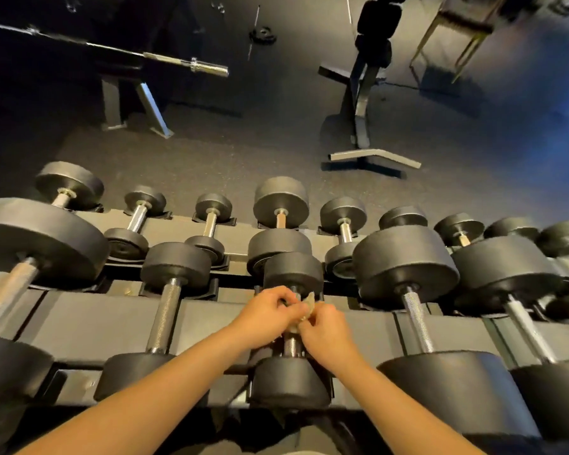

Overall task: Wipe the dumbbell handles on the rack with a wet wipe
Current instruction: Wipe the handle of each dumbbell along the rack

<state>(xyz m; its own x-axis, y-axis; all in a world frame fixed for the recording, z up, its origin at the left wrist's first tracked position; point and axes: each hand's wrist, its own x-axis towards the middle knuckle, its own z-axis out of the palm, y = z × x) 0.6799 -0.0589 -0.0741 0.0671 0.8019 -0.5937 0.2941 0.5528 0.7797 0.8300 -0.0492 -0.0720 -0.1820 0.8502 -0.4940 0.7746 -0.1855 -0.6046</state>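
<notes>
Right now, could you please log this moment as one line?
left hand: holds wipe; right hand: holds wipe; wipe: on handle; dumbbell: on rack

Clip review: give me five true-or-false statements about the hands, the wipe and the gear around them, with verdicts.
1. The left hand and the right hand are both at one dumbbell handle in the near row. True.
2. The wet wipe lies on the floor. False: both hands pinch it, bunched, at that handle.
3. The left hand grips the barbell. False: the barbell lies far back at the left, untouched.
4. The knurled handle of the next dumbbell to the left is bare. True.
5. The dumbbell being wiped is lifted off the rack. False: it rests in the rack.
</notes>
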